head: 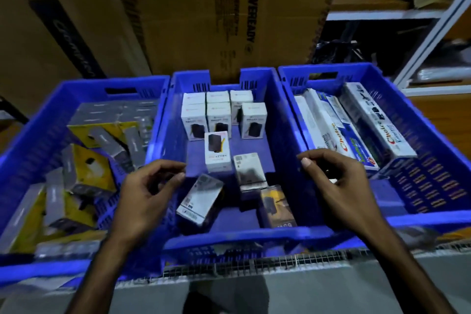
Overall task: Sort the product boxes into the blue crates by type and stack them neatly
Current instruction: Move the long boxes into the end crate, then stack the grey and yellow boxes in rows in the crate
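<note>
Both the left hand (150,186) and the right hand (331,181) are hovering loosely curled, holding nothing, over the middle crate (229,236); the tumbled box (200,200) at lower centre likely wants lifting by its sides and standing beside the upright white boxes (219,112).

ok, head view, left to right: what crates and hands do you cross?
left crate of yellow and grey boxes → left hand → middle crate of white boxes → right hand → right crate of long boxes
</note>
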